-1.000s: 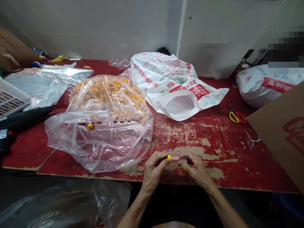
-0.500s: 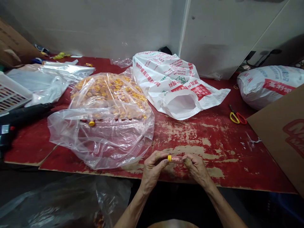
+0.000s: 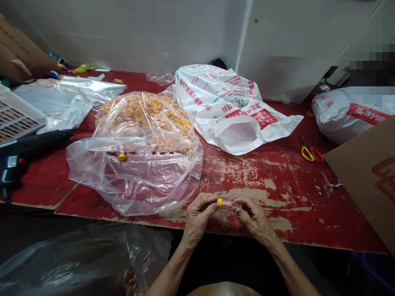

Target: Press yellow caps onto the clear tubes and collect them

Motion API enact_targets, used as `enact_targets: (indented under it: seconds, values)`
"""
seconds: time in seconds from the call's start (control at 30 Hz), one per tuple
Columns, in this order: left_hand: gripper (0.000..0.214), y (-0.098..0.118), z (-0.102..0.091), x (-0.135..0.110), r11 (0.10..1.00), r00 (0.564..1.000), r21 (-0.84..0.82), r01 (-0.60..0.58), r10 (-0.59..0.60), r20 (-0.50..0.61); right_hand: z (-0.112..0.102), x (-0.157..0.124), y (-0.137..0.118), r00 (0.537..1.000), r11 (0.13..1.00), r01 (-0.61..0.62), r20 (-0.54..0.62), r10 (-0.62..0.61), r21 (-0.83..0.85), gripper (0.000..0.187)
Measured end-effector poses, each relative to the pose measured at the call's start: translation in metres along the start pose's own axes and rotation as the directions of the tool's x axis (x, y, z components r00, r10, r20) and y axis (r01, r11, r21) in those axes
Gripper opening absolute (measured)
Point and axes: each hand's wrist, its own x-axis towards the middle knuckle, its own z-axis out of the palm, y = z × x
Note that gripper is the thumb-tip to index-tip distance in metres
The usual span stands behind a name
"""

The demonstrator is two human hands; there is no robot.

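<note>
A small clear tube with a yellow cap (image 3: 227, 203) lies level between my hands, just above the table's front edge. My left hand (image 3: 199, 213) pinches it at the capped end. At the other end, the thumb and fingers of my right hand (image 3: 253, 217) are closed on the tube. Something pale and reddish shows through its wall. To the left, a clear plastic bag (image 3: 138, 181) holds many similar yellow-capped tubes (image 3: 135, 109), and one capped tube (image 3: 122, 156) lies near its mouth.
Behind my hands rests a white printed sack (image 3: 222, 94) with its mouth towards me. Scissors (image 3: 310, 153) lie at the right, beside a cardboard box (image 3: 364, 164). A black tool (image 3: 33, 146) and a white basket (image 3: 18, 117) are at the left of the red table (image 3: 247, 176).
My right thumb and fingers have shifted slightly along the tube's end, and the tube has tilted a little. The view has swung slightly left. Both hands still hold the tube.
</note>
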Motion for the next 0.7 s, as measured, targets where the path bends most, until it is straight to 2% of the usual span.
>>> enact_targets:
  seconds: [0.07,0.17,0.33,0.43,0.53,0.6,0.7]
  values:
    - [0.025,-0.004,0.004,-0.001,0.991,0.997,-0.122,0.055,-0.060,-0.037,0.004,-0.002,-0.005,0.999,0.998,-0.039,-0.018,0.040,0.051,0.029]
    - [0.047,-0.010,0.016,-0.006,0.938,0.982,-0.304,0.168,-0.187,-0.032,0.015,-0.004,-0.012,0.994,0.982,-0.081,-0.055,0.091,0.171,0.028]
    - [0.031,-0.008,0.024,-0.011,0.895,0.967,-0.379,0.233,-0.256,-0.011,0.032,-0.007,-0.012,0.997,0.956,-0.048,-0.041,0.063,0.288,0.026]
    - [0.037,-0.006,0.020,-0.011,0.889,0.965,-0.387,0.247,-0.263,0.013,0.032,-0.008,-0.009,0.997,0.957,-0.034,-0.063,0.054,0.290,0.027]
    - [0.035,-0.006,0.014,-0.009,0.911,0.967,-0.365,0.192,-0.239,-0.089,0.028,-0.008,-0.005,0.993,0.976,-0.019,-0.109,0.044,0.218,0.024]
    - [0.027,-0.007,0.010,-0.009,0.943,0.969,-0.301,0.143,-0.196,-0.154,0.025,-0.008,-0.001,0.991,0.987,-0.007,-0.128,0.028,0.163,0.024]
    - [0.014,-0.005,0.006,-0.009,0.987,0.982,-0.148,0.057,-0.082,-0.168,0.024,-0.009,0.003,0.991,0.993,0.003,-0.130,0.013,0.121,0.024]
